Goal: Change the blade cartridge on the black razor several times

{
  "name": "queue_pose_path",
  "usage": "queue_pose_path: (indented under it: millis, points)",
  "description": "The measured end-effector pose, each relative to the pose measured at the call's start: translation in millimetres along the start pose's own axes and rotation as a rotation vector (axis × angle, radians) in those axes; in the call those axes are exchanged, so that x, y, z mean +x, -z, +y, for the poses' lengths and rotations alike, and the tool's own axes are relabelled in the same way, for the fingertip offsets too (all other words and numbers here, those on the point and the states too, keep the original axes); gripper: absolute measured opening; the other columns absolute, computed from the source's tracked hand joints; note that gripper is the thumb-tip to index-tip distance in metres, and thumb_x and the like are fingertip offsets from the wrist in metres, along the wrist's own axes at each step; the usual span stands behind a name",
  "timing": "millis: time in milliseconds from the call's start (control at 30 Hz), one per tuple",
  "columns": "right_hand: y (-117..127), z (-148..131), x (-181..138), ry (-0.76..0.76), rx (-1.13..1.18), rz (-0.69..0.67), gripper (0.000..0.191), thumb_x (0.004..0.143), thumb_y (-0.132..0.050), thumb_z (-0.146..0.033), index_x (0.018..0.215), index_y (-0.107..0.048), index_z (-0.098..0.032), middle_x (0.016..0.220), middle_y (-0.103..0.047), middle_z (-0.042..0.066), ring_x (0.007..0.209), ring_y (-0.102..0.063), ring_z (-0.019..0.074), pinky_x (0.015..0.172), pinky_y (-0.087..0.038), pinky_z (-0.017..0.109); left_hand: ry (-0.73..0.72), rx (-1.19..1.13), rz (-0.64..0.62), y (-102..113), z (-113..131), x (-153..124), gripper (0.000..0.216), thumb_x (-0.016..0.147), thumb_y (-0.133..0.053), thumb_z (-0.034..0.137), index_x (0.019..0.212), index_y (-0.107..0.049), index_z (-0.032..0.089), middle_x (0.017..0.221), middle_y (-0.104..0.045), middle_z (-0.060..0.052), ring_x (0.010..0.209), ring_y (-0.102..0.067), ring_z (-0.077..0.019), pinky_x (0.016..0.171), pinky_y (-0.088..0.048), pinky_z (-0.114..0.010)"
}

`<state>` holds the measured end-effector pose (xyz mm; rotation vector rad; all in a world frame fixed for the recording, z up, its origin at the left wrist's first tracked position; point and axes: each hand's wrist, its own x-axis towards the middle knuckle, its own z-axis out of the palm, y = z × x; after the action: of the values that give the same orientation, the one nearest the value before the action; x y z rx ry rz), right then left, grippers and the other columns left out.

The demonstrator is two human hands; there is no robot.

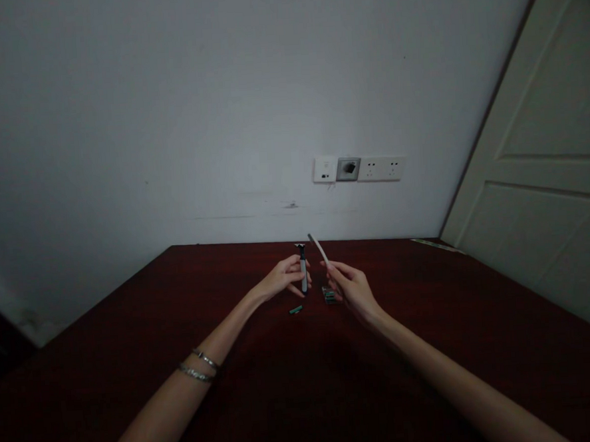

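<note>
My left hand (287,276) is closed around the handle of a razor (303,274), which stands upright with its head at the top. In my right hand (349,285) is a slim white brush (319,249), perhaps a toothbrush, tilted up and to the left. Its darker tip lies just right of the razor head, apart from it. On the table below my left hand rests a small green piece (296,309), like a razor cartridge. A small case with green parts (328,295) sits beside my right hand, partly hidden by the fingers.
The dark red-brown table (295,394) reaches back to a pale wall (218,105). Wall sockets (379,168) are above its back edge. A panelled door (547,185) stands on the right. A flat pale strip (436,245) lies near the back right corner.
</note>
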<state>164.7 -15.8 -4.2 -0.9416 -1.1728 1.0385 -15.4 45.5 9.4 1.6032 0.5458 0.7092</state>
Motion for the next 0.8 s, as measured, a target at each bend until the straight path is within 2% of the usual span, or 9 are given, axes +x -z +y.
queue_pose_path:
  millis: [167, 267, 400, 567, 800]
  points:
    - [-10, -10, -10, -0.051, 0.113, -0.046, 0.035, 0.068, -0.065, -0.045, 0.087, -0.06, -0.016, 0.062, -0.05, -0.004, 0.037, -0.039, 0.0032, 0.028, -0.023, 0.015, -0.065, -0.028, -0.012, 0, -1, 0, 0.032, 0.078, -0.058, 0.029, 0.104, -0.045, 0.016, 0.088, -0.058, -0.006, 0.078, -0.064, -0.0195, 0.056, -0.056, -0.03]
    - [-13, -18, -12, -0.049, 0.169, -0.089, 0.034, 0.071, -0.063, -0.046, 0.086, -0.055, -0.017, 0.056, -0.053, -0.004, 0.031, -0.035, 0.0028, 0.027, -0.02, 0.015, -0.096, -0.029, -0.016, -2, -2, 0, 0.031, 0.079, -0.057, 0.03, 0.104, -0.044, 0.016, 0.088, -0.057, -0.006, 0.078, -0.064, -0.0197, 0.055, -0.057, -0.03]
    - [-20, -23, -18, -0.128, 0.335, -0.154, 0.033, 0.074, -0.059, -0.049, 0.082, -0.051, -0.018, 0.042, -0.041, -0.01, 0.028, -0.022, 0.0009, 0.028, -0.012, 0.013, -0.137, -0.013, -0.002, -7, -1, 0, 0.031, 0.079, -0.057, 0.031, 0.103, -0.044, 0.016, 0.09, -0.055, -0.006, 0.081, -0.063, -0.0205, 0.052, -0.057, -0.028]
    - [-31, -11, -35, -0.295, 0.413, -0.245, 0.039, 0.07, -0.061, -0.054, 0.071, -0.046, -0.018, 0.038, -0.031, -0.012, 0.028, -0.015, 0.0001, 0.029, -0.009, 0.013, -0.181, 0.001, 0.056, -11, 4, 1, 0.035, 0.078, -0.058, 0.029, 0.107, -0.042, 0.018, 0.092, -0.055, -0.007, 0.081, -0.06, -0.0191, 0.047, -0.055, -0.023]
    - [-35, -20, -36, -0.242, 0.477, -0.249, 0.039, 0.07, -0.062, -0.053, 0.069, -0.046, -0.018, 0.038, -0.031, -0.012, 0.029, -0.015, -0.0002, 0.029, -0.008, 0.013, -0.164, 0.027, 0.011, -12, 5, 0, 0.036, 0.078, -0.058, 0.032, 0.106, -0.043, 0.017, 0.092, -0.056, -0.007, 0.079, -0.06, -0.0198, 0.045, -0.054, -0.025]
